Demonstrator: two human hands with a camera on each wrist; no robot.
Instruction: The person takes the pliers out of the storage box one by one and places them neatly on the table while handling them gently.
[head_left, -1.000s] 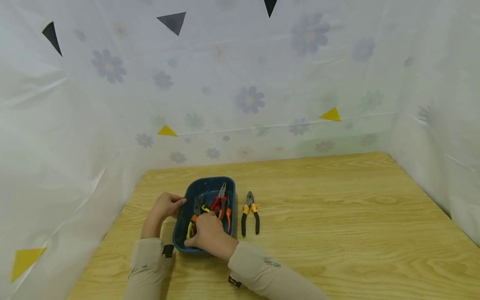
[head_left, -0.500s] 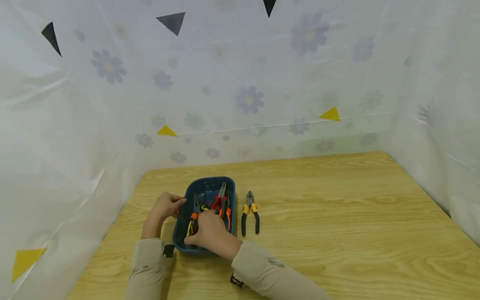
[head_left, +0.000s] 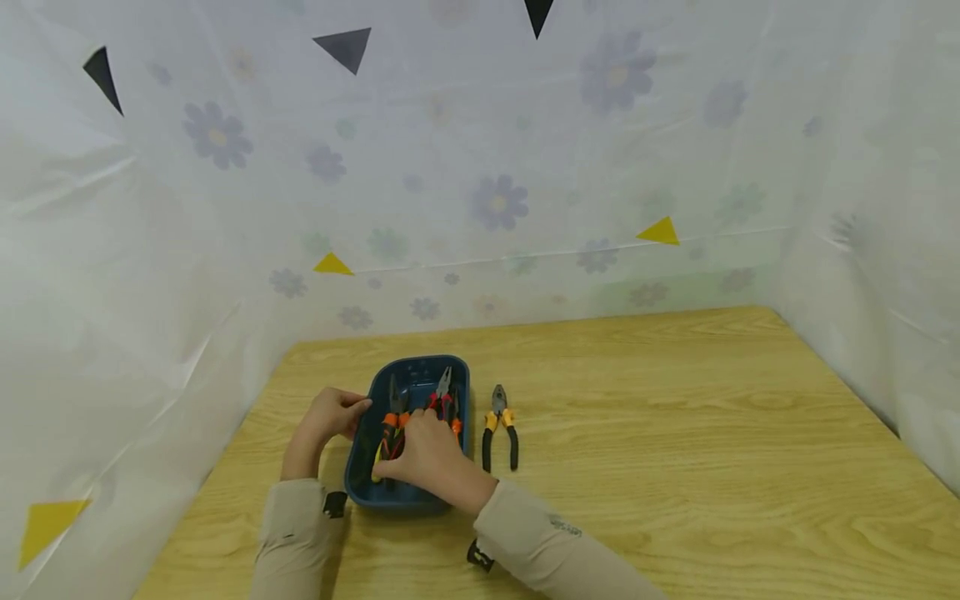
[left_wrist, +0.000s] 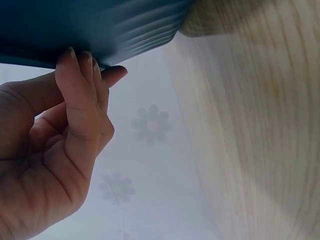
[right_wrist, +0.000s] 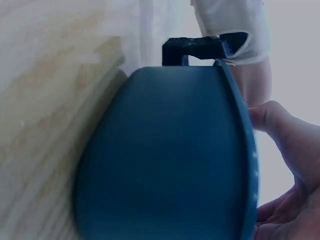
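Observation:
A dark blue plastic bin [head_left: 393, 505] holds several pliers. My left hand [head_left: 330, 412] pinches its left rim; the left wrist view shows the fingers [left_wrist: 80, 95] against the outer wall [left_wrist: 125, 30]. Inside the bin, my right hand [head_left: 429, 454] is down among the handles with its thumb spread toward the near left. Its fingertips are hidden, so I cannot tell whether they grip a tool. Beside it lie orange-and-black pliers [head_left: 389, 427] and red-handled pliers [head_left: 444, 384], jaws pointing away. In the right wrist view the bin wall [right_wrist: 170, 155] blocks the contents.
Pliers with yellow-and-black handles [head_left: 499, 417] lie on the wooden table [head_left: 675, 433], just right of the bin. White flower-printed sheeting [head_left: 465, 167] encloses the back and both sides of the table.
My right hand has shifted slightly away and to the right inside the bin, uncovering more of the orange-and-black pliers. My left hand and the bin have stayed in place.

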